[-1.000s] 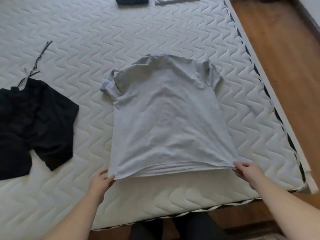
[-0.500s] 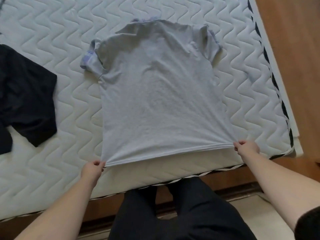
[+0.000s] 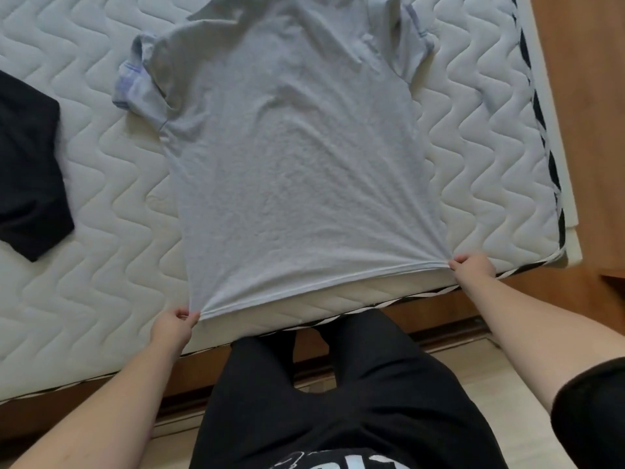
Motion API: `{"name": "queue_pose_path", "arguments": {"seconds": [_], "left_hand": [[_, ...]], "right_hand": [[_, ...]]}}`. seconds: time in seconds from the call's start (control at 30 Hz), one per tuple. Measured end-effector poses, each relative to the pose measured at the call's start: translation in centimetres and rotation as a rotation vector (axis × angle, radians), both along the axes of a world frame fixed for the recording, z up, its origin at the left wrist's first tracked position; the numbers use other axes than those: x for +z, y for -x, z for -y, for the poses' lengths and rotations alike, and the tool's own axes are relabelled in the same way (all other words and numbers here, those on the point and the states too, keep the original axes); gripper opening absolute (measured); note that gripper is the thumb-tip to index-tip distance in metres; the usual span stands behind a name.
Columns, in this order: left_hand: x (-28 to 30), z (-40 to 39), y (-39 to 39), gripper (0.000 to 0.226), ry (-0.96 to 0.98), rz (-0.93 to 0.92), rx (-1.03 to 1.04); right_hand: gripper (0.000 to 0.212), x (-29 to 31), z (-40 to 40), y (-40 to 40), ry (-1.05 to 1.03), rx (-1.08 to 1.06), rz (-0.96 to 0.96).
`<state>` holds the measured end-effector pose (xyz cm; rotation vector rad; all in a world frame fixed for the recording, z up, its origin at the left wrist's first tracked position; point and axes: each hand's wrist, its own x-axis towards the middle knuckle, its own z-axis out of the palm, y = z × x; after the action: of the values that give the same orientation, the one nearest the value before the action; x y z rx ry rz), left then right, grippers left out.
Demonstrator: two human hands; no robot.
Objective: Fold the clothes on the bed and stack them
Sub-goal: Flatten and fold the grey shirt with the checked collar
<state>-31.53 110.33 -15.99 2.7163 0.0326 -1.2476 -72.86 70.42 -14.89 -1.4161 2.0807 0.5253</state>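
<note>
Grey short-sleeved cotton T-shirt (image 3: 297,157) lies spread flat on the white quilted mattress of the bed (image 3: 101,252), its hem at the near edge. Left hand (image 3: 174,328) pinches the hem's left corner; right hand (image 3: 473,267) pinches the right corner, pulling the hem taut. Black crumpled garment (image 3: 28,177) lies near the bed's left edge, apart from the shirt.

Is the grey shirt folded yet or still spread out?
Spread out. The grey shirt lies flat on the mattress, both sleeves out, hem corners pinched by left hand and right hand.
</note>
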Motion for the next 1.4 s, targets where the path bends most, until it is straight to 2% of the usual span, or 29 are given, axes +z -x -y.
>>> {"name": "queue_pose_path", "arguments": {"seconds": [0.2, 0.4, 0.57, 0.67, 0.83, 1.07, 1.27, 1.4], "left_hand": [[-0.5, -1.2, 0.8, 0.03, -0.094, -0.055, -0.059], [-0.9, -0.4, 1.5, 0.033, -0.069, -0.054, 0.029], [0.1, 2.8, -0.1, 0.039, 0.027, 0.098, 0.057], [0.7, 6.3, -1.9, 0.036, 0.104, 0.176, -0.038], [0.8, 13.3, -4.9, 0.044, 0.259, 0.285, -0.3], [-0.9, 21.2, -10.5, 0.061, 0.25, 0.445, -0.694], [-3.2, 27.7, -16.7, 0.058, 0.315, 0.548, -0.819], [-5.2, 31.5, -21.4, 0.059, 0.333, 0.649, -0.923]], "right_hand": [[0.018, -0.7, -0.4, 0.9, -0.06, -0.014, -0.037], [0.023, -1.1, -0.8, 0.2, -0.06, -0.037, -0.007], [0.039, 0.2, -0.2, -4.0, 0.157, -0.023, -0.053], [0.04, 0.6, 0.1, -8.4, 0.257, 0.127, 0.057], [0.046, 0.6, 0.4, -17.2, 0.253, 0.32, 0.268], [0.06, -0.6, 1.0, -29.4, 0.201, 0.576, 0.45], [0.062, -2.1, 3.4, -38.8, 0.231, 0.782, 0.542], [0.06, -3.2, 5.8, -44.1, 0.278, 0.837, 0.556]]}}
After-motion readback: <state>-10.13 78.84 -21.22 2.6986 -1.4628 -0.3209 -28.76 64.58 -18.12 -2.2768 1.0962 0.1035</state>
